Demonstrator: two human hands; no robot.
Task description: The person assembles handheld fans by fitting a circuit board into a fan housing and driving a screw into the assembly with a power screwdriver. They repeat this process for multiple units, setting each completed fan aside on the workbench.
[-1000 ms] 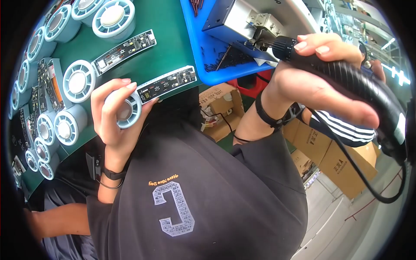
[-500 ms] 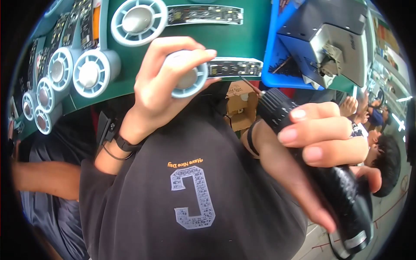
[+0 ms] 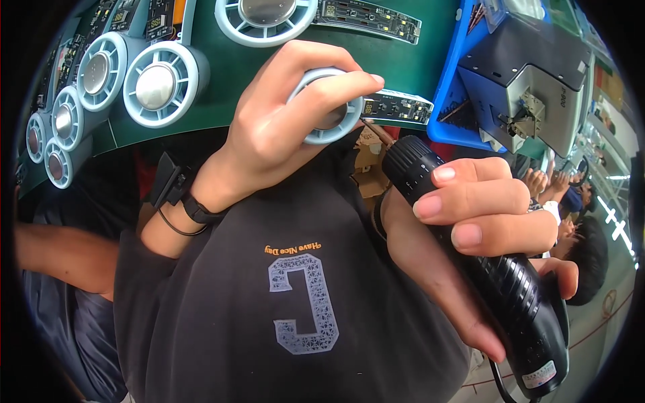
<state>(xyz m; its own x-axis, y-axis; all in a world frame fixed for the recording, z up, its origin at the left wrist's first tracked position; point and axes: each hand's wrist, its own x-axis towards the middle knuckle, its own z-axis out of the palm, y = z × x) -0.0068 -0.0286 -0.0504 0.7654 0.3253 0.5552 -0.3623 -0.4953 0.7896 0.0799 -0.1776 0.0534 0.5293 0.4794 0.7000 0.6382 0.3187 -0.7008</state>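
My left hand [image 3: 285, 111] is closed around the round head of a light-blue unit [image 3: 337, 119] that looks like a handheld fan, with a spoked ring and silver centre. A narrow circuit board [image 3: 403, 107] in its handle points right. In my right hand [image 3: 490, 208] is a black electric screwdriver [image 3: 514, 305], slanting up and left. Its thin bit ends close to where board and round head meet; whether it touches there, I cannot tell. My left palm and fingers hide much of the ring.
Several similar light-blue units [image 3: 156, 87] stand along the left of the green table [image 3: 222, 87]; another [image 3: 265, 33] lies beyond my left hand. At the right, a grey and black box-shaped machine [image 3: 524, 67] sits in a blue tray [image 3: 443, 127]. Another person's arm [image 3: 60, 262] shows at lower left.
The screwdriver's bit has moved left along the board, up against the round head's side. The whole view has shifted, and the held unit now appears farther right.
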